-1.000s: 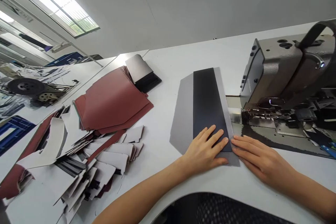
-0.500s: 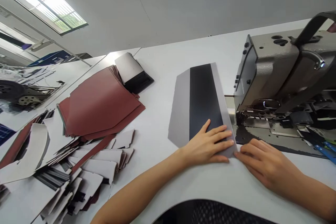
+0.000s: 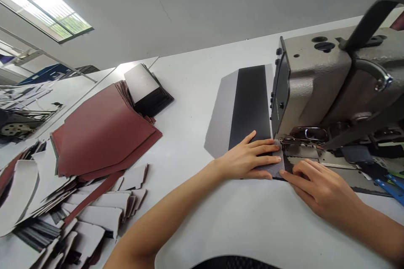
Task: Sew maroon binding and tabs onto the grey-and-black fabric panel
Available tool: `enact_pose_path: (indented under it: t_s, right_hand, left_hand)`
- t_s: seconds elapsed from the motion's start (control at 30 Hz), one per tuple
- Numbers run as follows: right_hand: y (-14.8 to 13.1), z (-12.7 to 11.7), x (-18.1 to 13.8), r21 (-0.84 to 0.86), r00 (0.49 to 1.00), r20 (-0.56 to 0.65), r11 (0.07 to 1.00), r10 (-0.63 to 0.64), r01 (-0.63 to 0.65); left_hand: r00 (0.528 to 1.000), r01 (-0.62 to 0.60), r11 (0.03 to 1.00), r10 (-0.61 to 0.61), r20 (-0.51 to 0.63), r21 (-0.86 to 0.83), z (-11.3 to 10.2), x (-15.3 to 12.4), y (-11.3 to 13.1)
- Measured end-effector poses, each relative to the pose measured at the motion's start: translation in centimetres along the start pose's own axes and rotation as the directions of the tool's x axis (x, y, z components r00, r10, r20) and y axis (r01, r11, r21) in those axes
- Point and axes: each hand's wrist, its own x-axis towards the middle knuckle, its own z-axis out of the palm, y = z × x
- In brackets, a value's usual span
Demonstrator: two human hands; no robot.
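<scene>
A grey mesh-textured panel [image 3: 221, 109] with a broad black strip [image 3: 250, 105] down its middle lies on the white table. Its right edge meets the sewing machine [image 3: 311, 80], and its near right corner rests beside the needle area. My left hand [image 3: 249, 159] lies flat on the near end of the panel with fingers spread, holding nothing. At the near right corner, my right hand [image 3: 318, 185] has its fingers curled together, with the tips closed on the panel's edge. The underside of that grip is hidden.
Dark red panels [image 3: 104, 130] are stacked on the left, with black-and-white pieces [image 3: 143, 84] behind them. Several pale cut pieces [image 3: 101, 214] lie heaped at the near left. Blue-handled scissors [image 3: 389, 189] lie right of the machine.
Both hands have moved the panel right and forward, bringing its right edge under the machine head. The camera view has shifted slightly right.
</scene>
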Motion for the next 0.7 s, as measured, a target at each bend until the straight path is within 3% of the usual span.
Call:
enact_pose_path:
  t_s: [0.27, 0.7]
  right_hand:
    - [-0.31, 0.15, -0.09, -0.019, 1.000, -0.014, 1.000, 0.018, -0.018]
    - [-0.46, 0.17, -0.04, -0.029, 1.000, -0.010, 0.999, 0.022, -0.022]
  left_hand:
    - [0.997, 0.045, 0.999, -0.044, 0.062, -0.006, -0.17, 0.20, -0.05]
    - [1.000, -0.003, 0.999, 0.004, 0.008, -0.042, 0.17, 0.25, -0.53]
